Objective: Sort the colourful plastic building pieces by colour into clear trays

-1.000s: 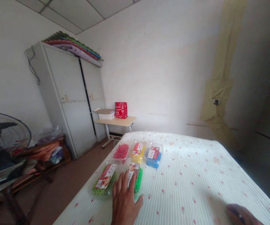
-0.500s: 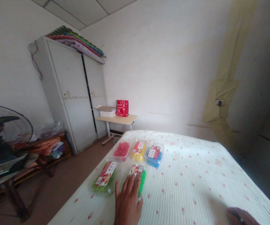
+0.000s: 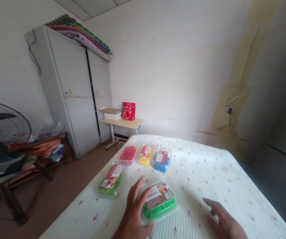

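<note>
A clear plastic box of bright green pieces [image 3: 159, 199] with a printed label lies on the white ribbed cover in front of me. My left hand [image 3: 135, 210] is at its left side, thumb and fingers apart around the near left edge. To the right of the box, my right hand [image 3: 223, 220] hovers apart from it with fingers spread and nothing held. A box of olive-green pieces [image 3: 110, 181] sits to the left. Behind are a box of red pieces [image 3: 128, 153], a box of yellow pieces [image 3: 144, 155] and a box of blue pieces [image 3: 161, 160].
The table [image 3: 207, 172] wears a white cover with red specks. Beyond it a small side table [image 3: 130, 123] bears a red bag [image 3: 128, 111] and a white carton [image 3: 112, 114]. A grey cabinet [image 3: 75, 89] and a fan [image 3: 6, 126] stand at the left.
The bright green box has turned and shifted right, toward me. My left hand has moved off its top to its left side. My right hand has come further into view, moving left.
</note>
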Demonstrator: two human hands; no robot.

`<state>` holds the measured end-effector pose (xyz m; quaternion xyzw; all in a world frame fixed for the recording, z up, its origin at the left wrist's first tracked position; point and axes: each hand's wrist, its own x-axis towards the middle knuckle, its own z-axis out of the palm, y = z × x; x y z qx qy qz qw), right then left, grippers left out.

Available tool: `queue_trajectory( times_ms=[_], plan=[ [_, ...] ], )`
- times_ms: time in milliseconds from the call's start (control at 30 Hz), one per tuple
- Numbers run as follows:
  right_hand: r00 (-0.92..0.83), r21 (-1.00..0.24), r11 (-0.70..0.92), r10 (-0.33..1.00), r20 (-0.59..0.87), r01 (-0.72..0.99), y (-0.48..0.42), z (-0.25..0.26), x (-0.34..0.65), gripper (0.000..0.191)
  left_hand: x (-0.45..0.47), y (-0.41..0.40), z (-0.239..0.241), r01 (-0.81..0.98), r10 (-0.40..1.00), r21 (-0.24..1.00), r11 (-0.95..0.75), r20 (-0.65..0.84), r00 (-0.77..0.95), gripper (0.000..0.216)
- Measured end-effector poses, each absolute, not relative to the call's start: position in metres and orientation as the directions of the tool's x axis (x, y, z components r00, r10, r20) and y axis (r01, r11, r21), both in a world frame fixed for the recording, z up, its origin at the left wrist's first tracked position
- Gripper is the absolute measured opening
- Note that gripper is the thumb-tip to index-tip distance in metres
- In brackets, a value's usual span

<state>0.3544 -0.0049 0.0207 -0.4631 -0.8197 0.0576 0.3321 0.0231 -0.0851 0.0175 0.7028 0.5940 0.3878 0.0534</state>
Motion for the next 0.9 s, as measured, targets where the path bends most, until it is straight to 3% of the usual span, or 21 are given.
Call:
queue_trajectory(
  times_ms=[167,300,467,600,733,900],
  plan=[
    [-0.556,-0.240,0.749,0.631,0.541,0.617,-0.004,0.032,0.291,0.043,0.020,-0.082,0.010,0.669,0.910,0.716,-0.200,0.388,-0.143,0.098],
    [-0.619,-0.193,0.836,0.517,0.591,0.514,0.001,0.029,0.263,0.035,0.018,-0.076,0.003,0.590,0.925,0.797,-0.126,0.309,-0.220,0.103],
    [-0.637,-0.087,0.866,0.426,0.642,0.492,-0.004,0.024,0.270,0.029,0.017,-0.074,-0.002,0.442,0.962,0.892,-0.094,0.195,-0.189,0.105],
    [-0.648,0.010,0.867,0.365,0.669,0.498,-0.017,0.031,0.277,0.028,0.017,-0.068,0.001,0.134,0.970,0.968,-0.213,0.226,-0.089,0.107],
    [-0.589,-0.042,0.864,0.377,0.715,0.502,-0.023,0.039,0.274,0.029,0.025,-0.054,0.006,-0.231,0.965,0.939,-0.256,0.262,-0.007,0.118],
    [-0.543,-0.175,0.867,0.437,0.717,0.466,-0.022,0.046,0.275,0.028,0.037,-0.040,0.011,-0.241,0.975,0.946,-0.218,0.220,-0.020,0.119]
  ],
)
